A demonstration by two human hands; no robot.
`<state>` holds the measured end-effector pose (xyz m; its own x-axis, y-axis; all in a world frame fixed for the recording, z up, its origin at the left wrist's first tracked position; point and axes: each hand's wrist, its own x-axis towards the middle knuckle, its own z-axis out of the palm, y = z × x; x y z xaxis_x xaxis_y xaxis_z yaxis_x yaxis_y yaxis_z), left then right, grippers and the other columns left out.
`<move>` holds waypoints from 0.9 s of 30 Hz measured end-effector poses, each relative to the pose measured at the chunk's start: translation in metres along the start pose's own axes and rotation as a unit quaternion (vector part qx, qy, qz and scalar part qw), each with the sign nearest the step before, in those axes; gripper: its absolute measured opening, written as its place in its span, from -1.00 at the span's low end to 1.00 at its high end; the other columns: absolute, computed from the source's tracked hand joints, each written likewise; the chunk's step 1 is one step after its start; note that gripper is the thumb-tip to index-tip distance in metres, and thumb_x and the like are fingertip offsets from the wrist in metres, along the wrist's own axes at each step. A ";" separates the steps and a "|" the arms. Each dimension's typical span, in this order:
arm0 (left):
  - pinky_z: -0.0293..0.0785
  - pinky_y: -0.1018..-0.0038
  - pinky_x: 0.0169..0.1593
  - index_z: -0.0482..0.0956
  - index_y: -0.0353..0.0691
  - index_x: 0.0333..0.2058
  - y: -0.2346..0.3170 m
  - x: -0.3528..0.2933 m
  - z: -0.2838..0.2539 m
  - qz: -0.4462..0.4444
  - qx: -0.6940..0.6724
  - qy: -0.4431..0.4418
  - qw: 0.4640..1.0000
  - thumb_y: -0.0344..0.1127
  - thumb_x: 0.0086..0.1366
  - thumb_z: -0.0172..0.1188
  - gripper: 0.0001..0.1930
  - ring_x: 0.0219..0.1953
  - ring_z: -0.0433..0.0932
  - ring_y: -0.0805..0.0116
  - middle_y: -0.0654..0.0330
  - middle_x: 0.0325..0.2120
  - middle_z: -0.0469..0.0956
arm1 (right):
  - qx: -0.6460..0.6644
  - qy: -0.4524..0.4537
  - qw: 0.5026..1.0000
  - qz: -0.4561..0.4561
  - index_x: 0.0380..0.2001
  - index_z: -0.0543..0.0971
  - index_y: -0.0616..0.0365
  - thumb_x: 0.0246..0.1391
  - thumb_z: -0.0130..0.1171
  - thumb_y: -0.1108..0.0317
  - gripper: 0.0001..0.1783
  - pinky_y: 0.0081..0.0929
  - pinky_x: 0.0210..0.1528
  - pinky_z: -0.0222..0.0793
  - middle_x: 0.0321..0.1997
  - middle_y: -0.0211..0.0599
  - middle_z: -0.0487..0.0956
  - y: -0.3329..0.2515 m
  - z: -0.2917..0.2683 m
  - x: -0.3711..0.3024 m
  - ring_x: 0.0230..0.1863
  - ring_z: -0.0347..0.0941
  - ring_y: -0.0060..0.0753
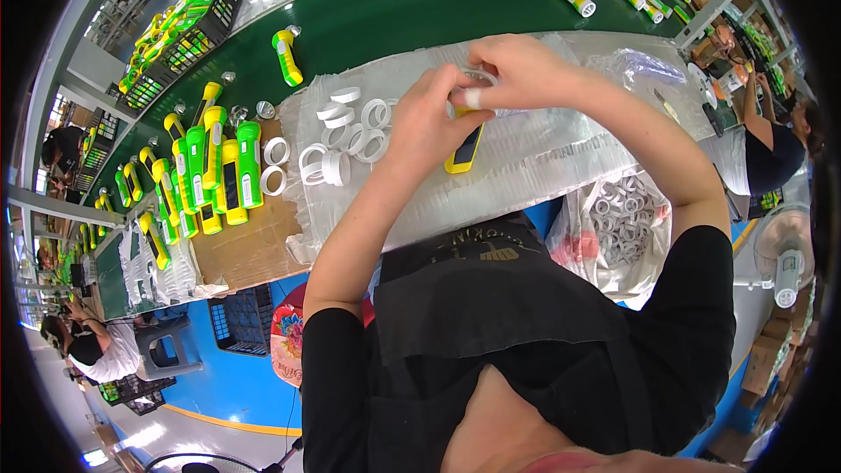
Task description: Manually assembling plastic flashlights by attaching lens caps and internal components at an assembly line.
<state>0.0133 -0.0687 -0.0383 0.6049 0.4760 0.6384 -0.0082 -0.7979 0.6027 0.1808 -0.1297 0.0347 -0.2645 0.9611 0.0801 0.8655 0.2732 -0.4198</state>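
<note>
Both of my hands meet over the plastic-covered worktop, around the head end of a yellow flashlight [464, 151] with a dark panel. My left hand [427, 114] is closed about that end, its thumb and fingers curled in. From the other side my right hand [521, 72] pinches a white plastic ring [478, 77] at the flashlight's head. My fingers hide much of the head, so how far the ring sits on it cannot be told. Just left of my left hand lies a loose group of white rings [355, 136], some flat and some on edge.
Yellow-and-green flashlights [210, 153] lie bunched at left, beside loose reflector heads [265, 109]. More lie on the green belt [420, 4] beyond. A bag of white rings [624, 219] hangs at the table's near edge. People sit working at far left and right; a fan [784, 254] stands right.
</note>
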 end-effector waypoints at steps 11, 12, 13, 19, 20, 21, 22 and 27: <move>0.50 0.36 -0.29 0.43 -0.15 -0.30 0.003 0.000 -0.001 0.005 0.004 -0.014 1.000 -0.37 -0.14 0.54 -0.54 -0.33 0.59 0.16 0.19 -0.37 0.57 | -0.053 0.102 0.993 0.036 -0.46 0.45 0.22 -0.16 0.39 0.00 -0.50 -0.36 -0.44 0.33 -0.51 -0.20 0.46 0.009 0.011 -0.008 -0.48 0.40 -0.27; 0.51 0.37 -0.28 0.44 -0.16 -0.28 0.001 -0.003 -0.004 0.019 0.018 -0.009 1.000 -0.37 -0.14 0.54 -0.53 -0.32 0.59 0.18 0.19 -0.35 0.58 | -0.036 0.090 0.995 0.025 -0.45 0.46 0.23 -0.17 0.36 -0.04 -0.47 -0.30 -0.42 0.33 -0.49 -0.14 0.48 0.006 0.010 -0.006 -0.45 0.43 -0.17; 0.52 0.38 -0.27 0.44 -0.17 -0.26 -0.001 -0.003 -0.003 0.036 0.029 -0.003 0.999 -0.37 -0.14 0.55 -0.51 -0.31 0.60 0.21 0.18 -0.34 0.59 | -0.022 0.078 0.997 0.014 -0.43 0.47 0.24 -0.18 0.33 -0.09 -0.44 -0.23 -0.40 0.34 -0.47 -0.08 0.51 0.006 0.006 -0.006 -0.43 0.45 -0.06; 0.36 0.19 0.19 -0.16 -0.09 0.39 0.023 -0.012 -0.046 -0.108 -0.216 -0.203 0.949 -0.09 -0.03 0.53 0.17 0.11 0.46 0.05 -0.16 0.04 0.47 | 0.170 0.199 0.964 -0.053 -0.22 0.46 0.19 -0.10 0.39 0.24 -0.57 -0.48 -0.43 0.36 -0.44 -0.31 0.51 -0.027 -0.024 -0.048 -0.47 0.44 -0.50; 0.39 0.25 0.13 -0.16 -0.11 0.38 0.018 -0.014 -0.048 -0.095 -0.282 -0.257 0.919 -0.09 0.02 0.50 0.13 0.04 0.50 0.20 -0.12 -0.01 0.51 | 0.168 0.222 0.956 -0.092 -0.15 0.46 0.19 -0.07 0.37 0.26 -0.56 -0.49 -0.44 0.37 -0.43 -0.34 0.52 -0.030 -0.024 -0.050 -0.47 0.44 -0.53; 0.42 0.29 0.06 -0.05 -0.11 0.37 0.024 -0.016 -0.056 -0.161 -0.344 -0.317 0.869 -0.09 0.05 0.48 0.05 -0.05 0.52 0.29 -0.05 -0.07 0.53 | 0.133 0.206 0.963 -0.113 -0.11 0.48 0.16 0.06 0.26 0.17 -0.60 -0.47 -0.46 0.37 -0.45 -0.33 0.50 -0.039 -0.028 -0.051 -0.51 0.44 -0.40; 0.45 0.31 0.01 0.12 -0.15 0.32 0.036 -0.013 -0.065 -0.300 -0.398 -0.396 0.771 -0.12 0.10 0.42 -0.12 -0.12 0.56 0.26 0.02 -0.14 0.56 | 0.064 0.185 0.966 -0.170 -0.13 0.48 0.15 0.13 0.18 0.08 -0.61 -0.46 -0.46 0.37 -0.47 -0.30 0.49 -0.037 -0.029 -0.046 -0.52 0.45 -0.30; 0.50 0.23 -0.15 0.34 -0.18 0.10 -0.033 0.038 -0.039 -0.173 -0.006 -0.262 0.949 -0.19 0.14 0.29 -0.43 -0.19 0.60 -0.04 -0.03 -0.23 0.60 | 0.109 0.314 0.943 0.028 -0.16 0.48 0.03 0.33 -0.17 0.01 -0.63 -0.29 -0.35 0.42 -0.40 -0.18 0.59 0.043 0.030 0.021 -0.38 0.56 -0.06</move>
<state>0.0055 -0.0097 -0.0153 0.8857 0.4578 0.0772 0.2561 -0.6204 0.7413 0.2000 -0.0995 -0.0085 0.1423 0.8283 0.5419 0.7441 0.2715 -0.6104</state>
